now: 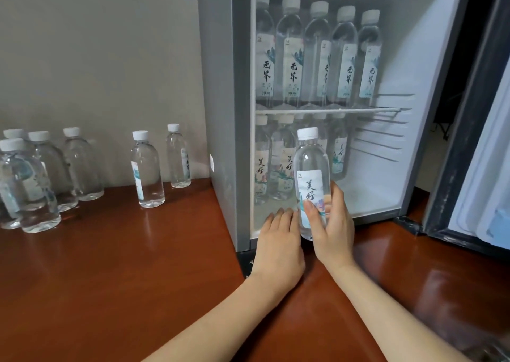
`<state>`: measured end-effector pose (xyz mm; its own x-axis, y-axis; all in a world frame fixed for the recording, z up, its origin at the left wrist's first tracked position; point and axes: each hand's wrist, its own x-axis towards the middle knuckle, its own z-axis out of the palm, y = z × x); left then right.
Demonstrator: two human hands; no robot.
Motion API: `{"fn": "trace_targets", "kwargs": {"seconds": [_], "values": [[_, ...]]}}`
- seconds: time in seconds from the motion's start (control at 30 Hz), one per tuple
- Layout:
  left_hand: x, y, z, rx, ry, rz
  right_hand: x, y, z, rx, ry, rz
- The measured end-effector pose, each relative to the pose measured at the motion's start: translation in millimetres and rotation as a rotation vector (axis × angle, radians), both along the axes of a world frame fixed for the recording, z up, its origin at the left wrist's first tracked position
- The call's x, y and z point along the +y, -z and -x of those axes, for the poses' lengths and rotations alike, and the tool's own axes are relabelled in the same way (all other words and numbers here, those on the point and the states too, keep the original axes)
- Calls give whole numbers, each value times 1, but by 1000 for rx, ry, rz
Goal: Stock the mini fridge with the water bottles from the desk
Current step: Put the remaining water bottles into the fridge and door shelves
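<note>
Reddish-brown polished wood forms the desk [110,265] surface that spans the lower part of the view. At the far left, a group of water bottles [33,187] stands upright and close together on it, all clear with white caps; the exact count cannot be told because they overlap. Right of the group and well apart from it, two further bottles [147,174] stand upright near the beige wall [96,58], one forward of the other. Next comes the mini fridge [220,113], a grey cabinet standing on the desk with its interior exposed. A wire shelf [325,110] divides the interior into two compartments. The upper compartment holds a row of five bottles [317,58], upright, labels facing outward. The lower compartment holds several stocked bottles [281,165] at its left rear, their caps just under the shelf. The left hand [278,245] lies palm down at the front lower edge of the cabinet, fingers straight and together, gripping nothing; its fingertips reach over the sill, just beside the base of the held bottle [310,168]. That bottle is upright at the mouth of the lower compartment, in front of the stocked bottles, label toward the camera. Whether its base rests on the compartment floor cannot be told. The right hand [334,223] grasps its lower half, thumb across the label and the other fingers curled round the right side. At the far right, the door [474,140] stands swung open.
</note>
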<state>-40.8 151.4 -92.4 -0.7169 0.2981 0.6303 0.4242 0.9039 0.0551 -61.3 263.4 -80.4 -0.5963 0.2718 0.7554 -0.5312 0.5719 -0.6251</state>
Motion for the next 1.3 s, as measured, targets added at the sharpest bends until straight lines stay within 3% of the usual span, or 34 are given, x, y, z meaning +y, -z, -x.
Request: {"fn": "trace_targets", "kwargs": {"seconds": [0.23,0.63,0.9,1.3], "values": [[-4,0,-5,-21,9,-34,-3,-1,-3,15,-23,-31],[-5,2,-9,-38,13,-23,4,1,3,-61,-157,179],[-7,2,-9,-29,27,-24,8,8,8,-31,-51,2],[-6,5,-7,-20,8,-20,10,6,4,-26,-63,52]]}}
